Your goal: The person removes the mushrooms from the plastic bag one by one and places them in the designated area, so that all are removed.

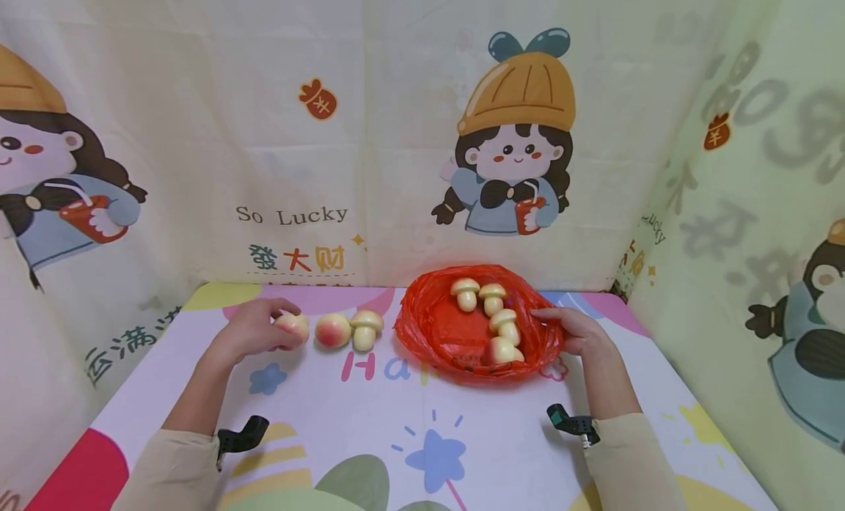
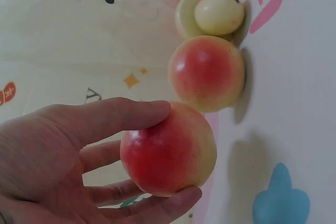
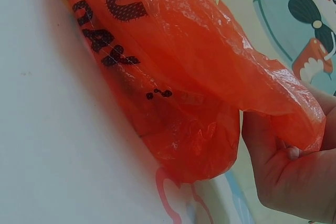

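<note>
My left hand [image 1: 252, 329] grips a toy peach [image 2: 168, 150], red shading to pale yellow, between thumb and fingers. A second peach [image 1: 332, 331] sits just right of it on the table, touching or nearly touching a cream toy mushroom [image 1: 365, 331]. To the right stands a red plastic bag [image 1: 422, 317], its mouth spread wide. Inside it lie several mushrooms [image 1: 466, 294] and a partly hidden peach [image 1: 502, 350]. At the bag's right edge my right hand [image 1: 581, 331] pinches the rim; in the right wrist view the thin film [image 3: 296, 114] covers some fingertips.
A colourful printed cloth [image 1: 370, 430] covers the table. Behind it and at both sides hang pale printed curtains [image 1: 396, 130]. Black camera mounts [image 1: 243, 435] sit on both wrists, over the front part of the table.
</note>
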`<state>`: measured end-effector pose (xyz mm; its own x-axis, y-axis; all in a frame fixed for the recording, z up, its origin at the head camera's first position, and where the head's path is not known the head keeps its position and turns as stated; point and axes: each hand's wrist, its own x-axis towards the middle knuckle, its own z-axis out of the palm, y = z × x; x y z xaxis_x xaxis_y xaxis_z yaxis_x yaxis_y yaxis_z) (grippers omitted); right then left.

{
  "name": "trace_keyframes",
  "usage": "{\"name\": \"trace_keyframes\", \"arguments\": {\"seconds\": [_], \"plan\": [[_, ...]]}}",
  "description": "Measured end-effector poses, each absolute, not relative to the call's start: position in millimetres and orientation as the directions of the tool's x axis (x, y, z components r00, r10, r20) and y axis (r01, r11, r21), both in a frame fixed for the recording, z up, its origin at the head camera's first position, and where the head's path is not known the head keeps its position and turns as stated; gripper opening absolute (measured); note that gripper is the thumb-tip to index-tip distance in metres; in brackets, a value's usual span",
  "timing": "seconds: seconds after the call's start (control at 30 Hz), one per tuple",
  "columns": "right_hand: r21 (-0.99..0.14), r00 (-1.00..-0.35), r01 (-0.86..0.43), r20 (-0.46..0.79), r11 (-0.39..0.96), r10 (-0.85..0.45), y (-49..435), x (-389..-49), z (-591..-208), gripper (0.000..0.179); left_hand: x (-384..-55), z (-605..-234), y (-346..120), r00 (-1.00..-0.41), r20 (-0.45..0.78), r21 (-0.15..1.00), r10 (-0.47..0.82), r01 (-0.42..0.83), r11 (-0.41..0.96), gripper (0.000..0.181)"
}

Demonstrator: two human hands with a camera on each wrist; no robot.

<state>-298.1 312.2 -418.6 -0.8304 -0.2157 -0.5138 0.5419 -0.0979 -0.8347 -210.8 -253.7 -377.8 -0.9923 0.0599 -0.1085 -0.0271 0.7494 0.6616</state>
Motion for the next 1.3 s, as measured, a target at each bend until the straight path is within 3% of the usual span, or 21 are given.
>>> {"name": "trace_keyframes", "arguments": {"seconds": [0.47, 1.3], "plan": [[-0.841, -0.831, 0.536, -0.509, -0.079, -0.224, 311, -297, -419, 0.038, -220, -392, -246, -0.998, -0.060, 0.553, 0.005, -0.029, 0.833, 0.056], [-0.853, -0.840, 0.517, -0.490, -0.073, -0.231, 307, -297, -420, 0.040, -220, -398, -236, -0.995, -0.095, 0.538, -0.013, -0.062, 0.841, 0.059]]}}
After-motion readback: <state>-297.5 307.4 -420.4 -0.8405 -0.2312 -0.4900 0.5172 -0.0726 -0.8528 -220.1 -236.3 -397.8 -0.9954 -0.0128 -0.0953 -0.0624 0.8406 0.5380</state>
